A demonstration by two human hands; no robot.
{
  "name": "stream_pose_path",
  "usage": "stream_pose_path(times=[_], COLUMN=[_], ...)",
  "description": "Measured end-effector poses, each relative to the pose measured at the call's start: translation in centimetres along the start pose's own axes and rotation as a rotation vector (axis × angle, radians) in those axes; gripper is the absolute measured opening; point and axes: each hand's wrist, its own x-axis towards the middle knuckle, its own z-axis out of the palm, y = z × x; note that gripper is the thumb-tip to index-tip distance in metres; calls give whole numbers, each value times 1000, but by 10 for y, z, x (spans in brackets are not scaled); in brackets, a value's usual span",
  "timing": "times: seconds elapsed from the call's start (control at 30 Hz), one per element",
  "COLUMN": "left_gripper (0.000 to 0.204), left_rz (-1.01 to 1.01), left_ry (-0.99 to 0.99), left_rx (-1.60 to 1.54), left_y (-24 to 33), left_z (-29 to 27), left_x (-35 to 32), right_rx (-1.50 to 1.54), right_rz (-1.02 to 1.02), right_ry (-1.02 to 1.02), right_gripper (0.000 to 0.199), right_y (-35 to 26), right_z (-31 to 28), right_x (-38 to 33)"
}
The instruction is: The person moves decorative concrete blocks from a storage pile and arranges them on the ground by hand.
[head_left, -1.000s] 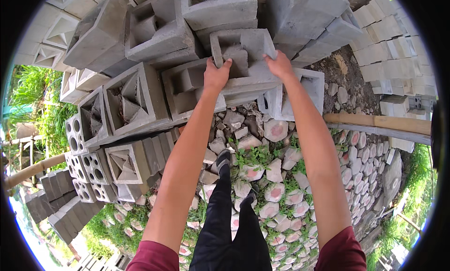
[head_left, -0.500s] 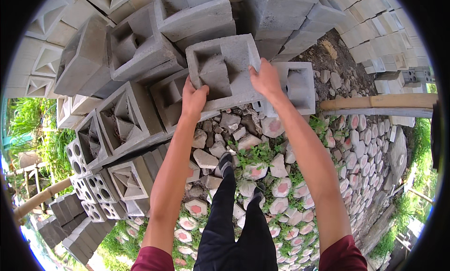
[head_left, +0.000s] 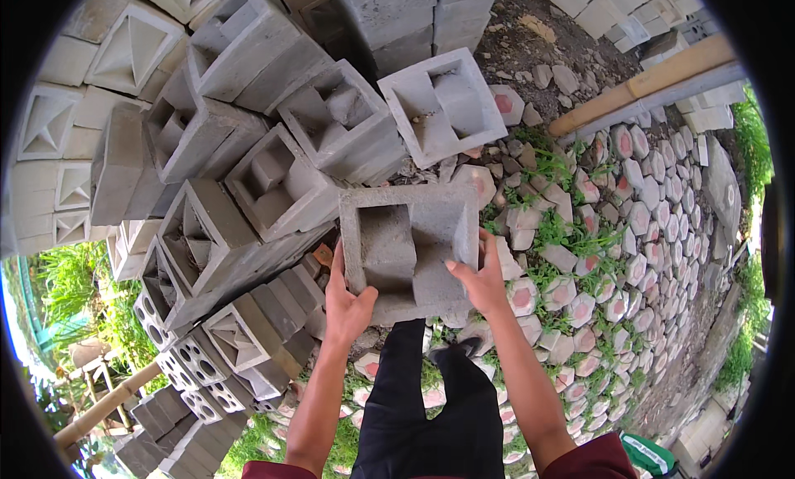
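Observation:
Between my hands I carry a square grey concrete vent block [head_left: 451, 231], its recessed face turned up toward me. My left hand [head_left: 348, 312] grips its left side, thumb over the near-left corner. On the opposite side, my right hand [head_left: 482, 282] holds the edge with its thumb on the face. The block hangs over the paving in front of my legs, apart from the stack. Just beyond it lies a second vent block [head_left: 466, 106]. To its left a similar block [head_left: 352, 139] sits at the end of the piled row.
Stacked vent blocks [head_left: 224, 226] fill the left, above round-holed blocks [head_left: 199, 355]. Hexagonal pavers [head_left: 559, 293] with weeds and rubble cover the ground. A bamboo pole [head_left: 646, 86] juts in at right; another bamboo pole [head_left: 108, 404] is at lower left.
I have brought the vent block away from the stack and nearer my body, both hands still on it. My view has turned, so the stacks appear shifted.

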Motion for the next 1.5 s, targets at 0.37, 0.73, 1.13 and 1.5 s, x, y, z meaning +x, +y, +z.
stream_pose_path(times=[0.37,0.73,1.13,1.5], left_gripper=[84,75,37,33], left_rz=[-109,-239,-246,-283], left_ry=[-493,-765,-960,-1353], left_rx=[186,-48,-113,-42], left_y=[-80,81,124,158], left_z=[154,285,342,424], left_x=[-156,-310,-452,-484], right_rx=[533,631,621,724], right_rz=[355,138,132,5], right_ry=[311,681,1043,1397], right_gripper=[95,91,73,83], right_y=[79,-45,-103,-123], right_z=[-185,-331,-378,-382], right_x=[-239,-418,-584,-630])
